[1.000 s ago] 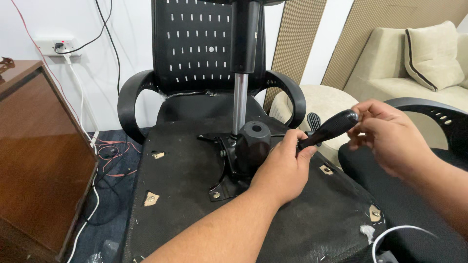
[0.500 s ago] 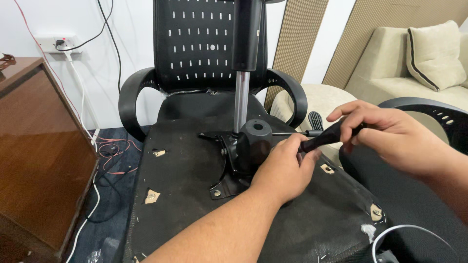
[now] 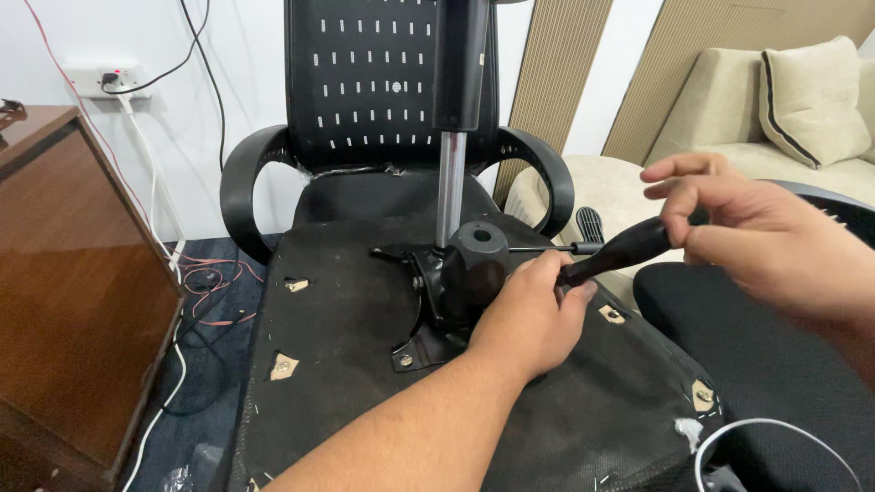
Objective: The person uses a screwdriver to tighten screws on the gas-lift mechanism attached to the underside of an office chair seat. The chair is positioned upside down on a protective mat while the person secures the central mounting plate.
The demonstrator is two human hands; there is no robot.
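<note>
A left hand point(image 3: 533, 319) rests on the black tilt mechanism point(image 3: 465, 273) bolted to an upturned office-chair seat base point(image 3: 346, 364), fingers curled round the lower end of a black lever handle point(image 3: 615, 255). The right hand point(image 3: 756, 241) pinches the handle's upper end. A wooden cabinet point(image 3: 77, 292) stands left; a beige sofa point(image 3: 784, 137) lies behind.
</note>
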